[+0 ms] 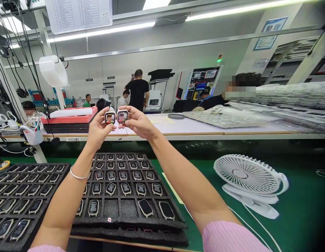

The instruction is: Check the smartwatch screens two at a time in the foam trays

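Observation:
In front of me, above the foam tray, my left hand [101, 126] grips a smartwatch [110, 118] by its edges, its screen lit and facing me. Right beside it my right hand [137, 122] holds a second smartwatch [122, 117], also with a lit screen, fingers round its sides. The two watches are level and close together. Below my arms lies a black foam tray [117, 221] with rows of watch bodies in square pockets; two pockets in the front row hold none. Several of those watches show small text on dark screens.
Another foam tray of watches [5, 229] lies at the left. A white fan [243, 176] stands on the green mat at the right. On the shelf ahead are a red-topped stack [69, 117] and plastic-wrapped sheets [230, 115]. Several people are beyond the shelf.

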`<state>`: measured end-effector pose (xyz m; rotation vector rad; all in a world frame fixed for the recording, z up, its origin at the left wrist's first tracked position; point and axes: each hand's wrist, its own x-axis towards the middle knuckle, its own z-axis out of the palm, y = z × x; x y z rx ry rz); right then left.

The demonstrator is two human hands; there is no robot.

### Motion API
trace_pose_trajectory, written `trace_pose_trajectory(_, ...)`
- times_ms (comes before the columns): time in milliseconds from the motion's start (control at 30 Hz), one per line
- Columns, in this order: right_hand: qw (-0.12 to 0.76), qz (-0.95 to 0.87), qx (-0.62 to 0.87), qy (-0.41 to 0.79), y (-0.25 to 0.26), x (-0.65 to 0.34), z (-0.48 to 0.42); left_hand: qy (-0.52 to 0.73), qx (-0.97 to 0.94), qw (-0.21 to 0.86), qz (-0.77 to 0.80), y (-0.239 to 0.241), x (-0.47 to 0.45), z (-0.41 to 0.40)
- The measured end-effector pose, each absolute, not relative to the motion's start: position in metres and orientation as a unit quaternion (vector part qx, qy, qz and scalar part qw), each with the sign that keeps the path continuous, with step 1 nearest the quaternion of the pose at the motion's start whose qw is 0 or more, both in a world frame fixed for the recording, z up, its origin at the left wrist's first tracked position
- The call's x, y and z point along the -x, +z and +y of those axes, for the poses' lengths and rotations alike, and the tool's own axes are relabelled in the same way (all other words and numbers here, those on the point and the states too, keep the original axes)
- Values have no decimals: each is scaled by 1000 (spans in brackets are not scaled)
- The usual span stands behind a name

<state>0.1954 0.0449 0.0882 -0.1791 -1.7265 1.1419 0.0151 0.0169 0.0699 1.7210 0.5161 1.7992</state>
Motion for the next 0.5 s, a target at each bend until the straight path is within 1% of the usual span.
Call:
trace_pose_trajectory(267, 510, -731, 68, 448, 99, -202, 35, 680, -638, 309, 186, 85, -21, 9)
trace_pose_trajectory(500, 513, -734, 52, 443, 100, -208, 23, 679, -650, 286, 184, 85, -28, -1)
